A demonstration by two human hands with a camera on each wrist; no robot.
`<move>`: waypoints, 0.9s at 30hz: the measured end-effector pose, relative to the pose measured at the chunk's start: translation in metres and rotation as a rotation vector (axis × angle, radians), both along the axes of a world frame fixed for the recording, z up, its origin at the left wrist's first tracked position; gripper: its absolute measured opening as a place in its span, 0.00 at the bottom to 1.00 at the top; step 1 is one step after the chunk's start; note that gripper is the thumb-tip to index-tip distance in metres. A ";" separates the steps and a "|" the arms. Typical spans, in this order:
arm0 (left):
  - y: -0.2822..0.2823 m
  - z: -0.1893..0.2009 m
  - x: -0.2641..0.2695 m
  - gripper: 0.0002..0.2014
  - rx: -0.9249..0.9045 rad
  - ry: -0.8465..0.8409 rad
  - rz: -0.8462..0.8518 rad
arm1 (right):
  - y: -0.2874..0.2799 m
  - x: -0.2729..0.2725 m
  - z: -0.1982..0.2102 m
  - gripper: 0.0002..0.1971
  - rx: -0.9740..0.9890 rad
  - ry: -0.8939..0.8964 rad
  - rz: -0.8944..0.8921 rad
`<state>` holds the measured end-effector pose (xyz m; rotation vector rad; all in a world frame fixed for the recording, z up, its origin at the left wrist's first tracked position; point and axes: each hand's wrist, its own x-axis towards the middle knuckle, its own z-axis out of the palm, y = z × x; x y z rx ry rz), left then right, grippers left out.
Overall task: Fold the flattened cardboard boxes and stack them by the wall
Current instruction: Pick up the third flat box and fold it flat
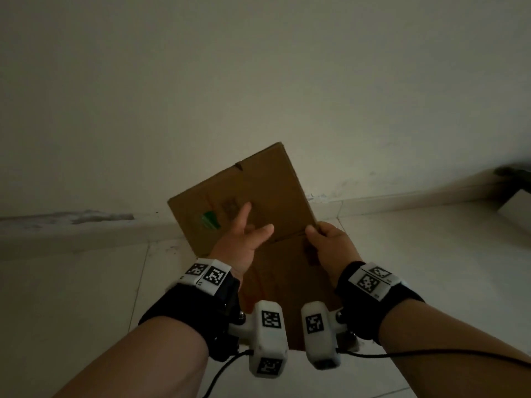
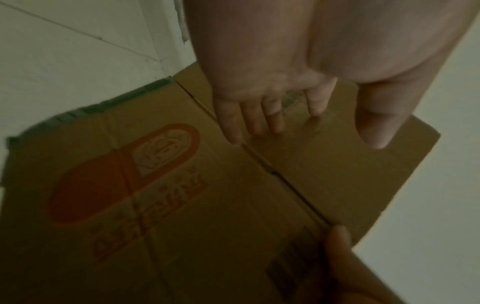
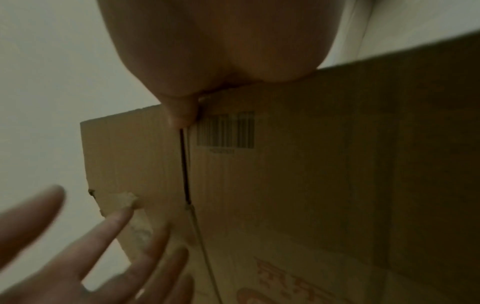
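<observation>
Flattened cardboard box (image 1: 247,193) is held up in front of the person, over the tiled floor (image 1: 431,254), its far flap raised toward the wall (image 1: 258,67). Right hand (image 1: 330,242) grips the box's right edge at the fold line, thumb on the near face. Left hand (image 1: 244,237) is spread, fingers (image 2: 270,115) straight and apart, at the far flap's face; contact cannot be confirmed. An orange printed logo (image 2: 122,172) and a barcode (image 3: 225,130) mark the near panel

Matt brown cardboard box (image 1: 258,182)
</observation>
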<state>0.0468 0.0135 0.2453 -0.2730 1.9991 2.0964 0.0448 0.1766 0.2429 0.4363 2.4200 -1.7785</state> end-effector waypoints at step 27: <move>0.029 0.003 0.017 0.44 0.119 -0.102 -0.068 | -0.018 0.012 0.013 0.11 0.036 0.233 0.302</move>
